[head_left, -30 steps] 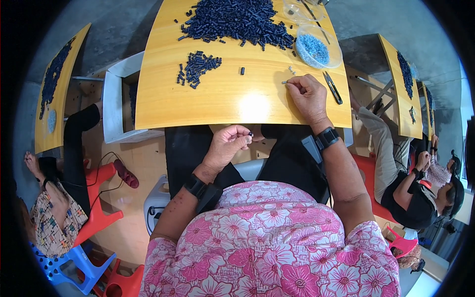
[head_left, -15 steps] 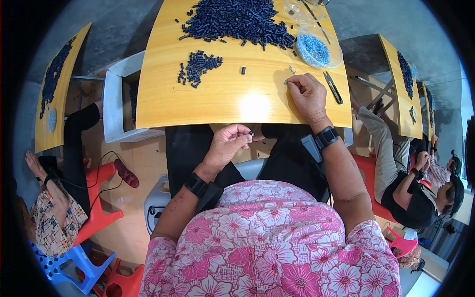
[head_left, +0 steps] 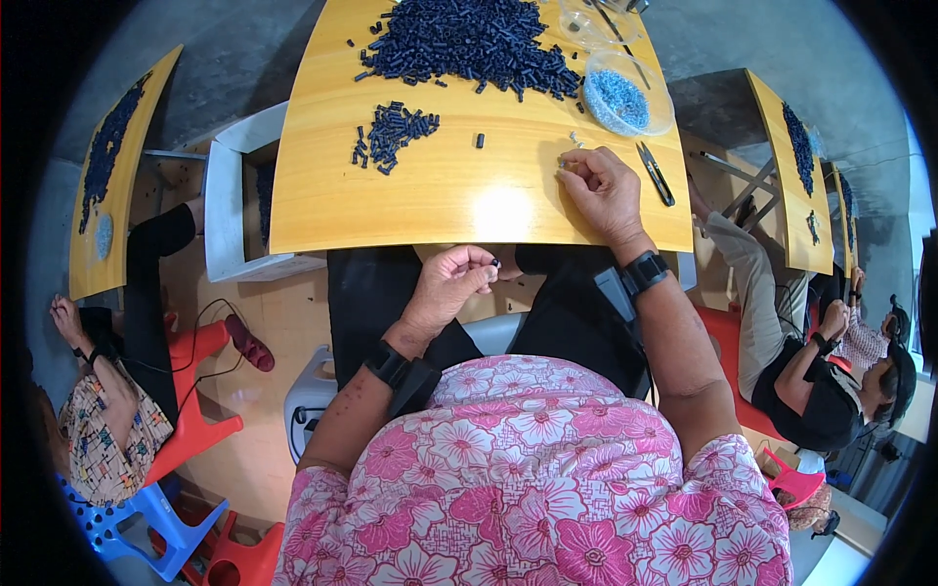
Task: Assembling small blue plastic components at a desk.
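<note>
My left hand (head_left: 449, 286), just in front of the table's near edge, pinches a small dark cylindrical piece (head_left: 495, 263) between thumb and forefinger. Over the right part of the yellow table (head_left: 391, 215), my right hand (head_left: 608, 195) has its fingertips pinched together low at the surface. What they hold, if anything, is too small to make out. A few tiny pale pieces (head_left: 575, 140) lie just beyond those fingertips. One dark cylinder (head_left: 480, 141) lies alone at mid-table. To its left is a small pile of dark cylinders (head_left: 396, 135).
A large heap of dark cylinders (head_left: 469, 44) covers the far part. Back right stands a clear bowl (head_left: 667, 109) of small blue pieces, with black thread snips (head_left: 656, 176) nearer me. A white box (head_left: 225, 195) stands at left. Other people sit at tables on both sides.
My right hand has shifted slightly left, with its fingertips still low over the table. My left hand stays put with the dark cylinder.
</note>
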Tool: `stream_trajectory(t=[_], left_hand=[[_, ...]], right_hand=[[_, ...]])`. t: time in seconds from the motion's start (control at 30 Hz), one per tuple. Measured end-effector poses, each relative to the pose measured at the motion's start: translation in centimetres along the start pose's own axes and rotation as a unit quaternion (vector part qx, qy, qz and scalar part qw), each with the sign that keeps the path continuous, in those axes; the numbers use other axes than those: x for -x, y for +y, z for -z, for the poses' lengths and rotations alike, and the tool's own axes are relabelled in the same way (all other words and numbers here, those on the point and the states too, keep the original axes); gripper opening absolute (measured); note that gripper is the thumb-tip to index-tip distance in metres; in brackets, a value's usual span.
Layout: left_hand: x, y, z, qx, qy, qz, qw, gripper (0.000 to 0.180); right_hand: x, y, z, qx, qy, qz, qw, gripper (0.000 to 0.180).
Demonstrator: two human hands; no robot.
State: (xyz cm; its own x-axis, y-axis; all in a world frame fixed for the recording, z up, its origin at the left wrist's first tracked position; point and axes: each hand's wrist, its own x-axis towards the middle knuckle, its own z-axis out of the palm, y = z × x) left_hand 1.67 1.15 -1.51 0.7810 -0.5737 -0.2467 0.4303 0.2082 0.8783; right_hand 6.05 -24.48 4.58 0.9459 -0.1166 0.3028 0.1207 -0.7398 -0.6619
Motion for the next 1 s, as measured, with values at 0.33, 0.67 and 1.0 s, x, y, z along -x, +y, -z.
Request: stream_trajectory(t=[0.33,0.67,1.0], left_hand=[[0.25,0.45,-0.21,0.013,0.004,0.007,1.000,0.013],[0.14,0.18,-0.12,0.012,0.001,0.002,1.000,0.013],[0.13,0.09,0.19,0.002,-0.012,-0.001,1.000,0.013]], right_hand=[[-0.01,-0.71,0.10,0.036,0.002,-0.017,0.999,0.017],[0.22,-0.36,-0.06,0.043,0.010,-0.018,0.999,0.012],[0.26,-0.28,-0.20,0.072,0.026,0.030,0.997,0.007]])
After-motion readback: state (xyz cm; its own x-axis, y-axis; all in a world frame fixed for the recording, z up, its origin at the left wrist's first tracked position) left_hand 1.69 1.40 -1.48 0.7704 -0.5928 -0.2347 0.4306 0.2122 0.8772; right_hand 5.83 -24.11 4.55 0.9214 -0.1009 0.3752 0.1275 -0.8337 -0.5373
